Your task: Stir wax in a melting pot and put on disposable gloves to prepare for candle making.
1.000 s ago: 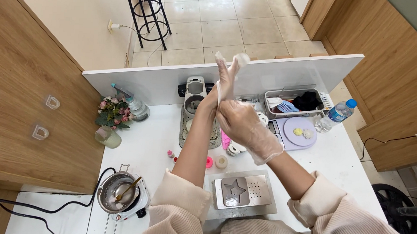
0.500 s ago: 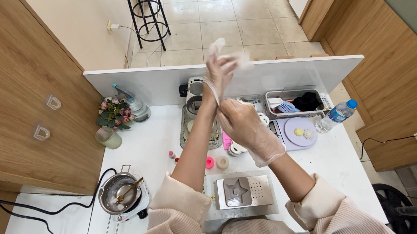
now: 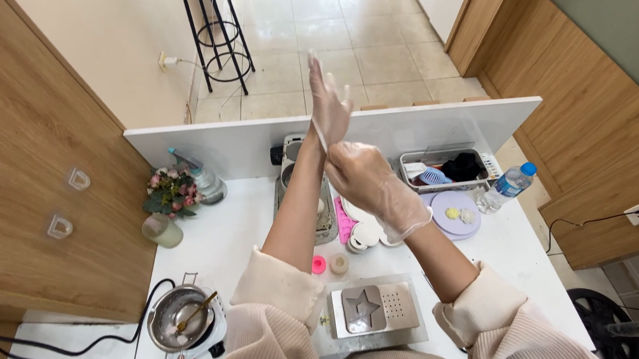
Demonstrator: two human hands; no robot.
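Head view: right hand (image 3: 367, 182) is pinching the thin glove (image 3: 329, 102) cuff over the spread left hand (image 3: 327, 106); overstretching is risking a tear.

Bright, even daylight, soft shadows, mild glare on the floor tiles (image 3: 386, 50), wide-angle bending at edges.

A white table (image 3: 242, 234) takes the middle of the view. At 9 o'clock stand a small bunch of pink flowers (image 3: 169, 191) and, just below it, a pale glass jar (image 3: 161, 230). At 7 o'clock a metal pot (image 3: 178, 318) with a spoon sits on a small hot plate. At 6 o'clock lies a grey mould with a star shape (image 3: 372, 309). At 3 o'clock are a water bottle (image 3: 505, 186), a lilac round plate (image 3: 455, 214) and a grey tray (image 3: 447, 169). At 12 o'clock a black stool (image 3: 214, 25) stands on the tiled floor.
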